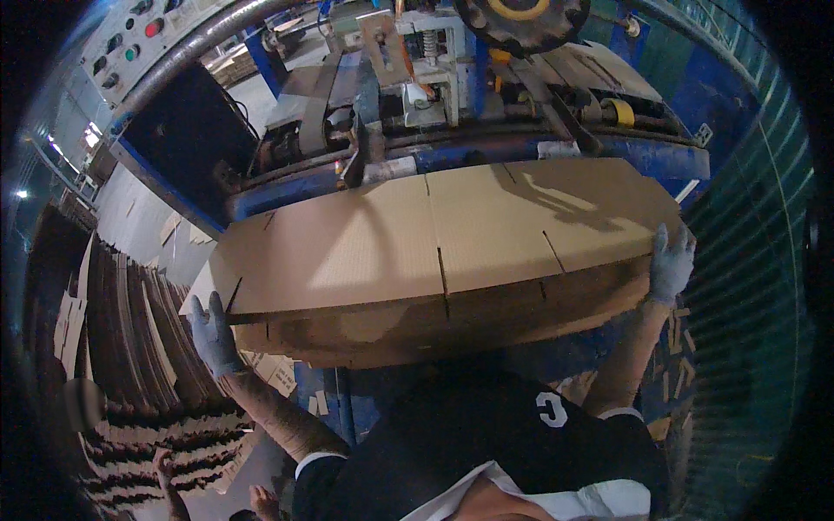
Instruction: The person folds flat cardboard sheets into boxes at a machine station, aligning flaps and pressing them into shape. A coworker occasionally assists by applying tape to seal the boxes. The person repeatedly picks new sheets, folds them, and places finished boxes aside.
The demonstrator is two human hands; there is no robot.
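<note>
A wide brown cardboard sheet (pixel 382 247) with several slots cut into it lies across in front of me, its far edge against the machine. Below its near edge more cardboard (pixel 417 334) shows; I cannot tell whether it is one sheet or several. My left hand (pixel 213 334), in a grey glove, grips the sheet's near left corner, fingers lying over the edge. At the right end my right hand (pixel 671 265), also gloved, is closed on the edge with its fingers pointing away from me. The undersides of both grips are hidden.
A blue machine (pixel 625 152) with belts, rollers and a black wheel (pixel 521 22) stands ahead. Its control panel (pixel 130 43) is at upper left. Stacked cardboard (pixel 148 339) fills the left side, with another person's hand (pixel 163 464) near it. Green corrugated sheeting (pixel 756 313) runs along the right.
</note>
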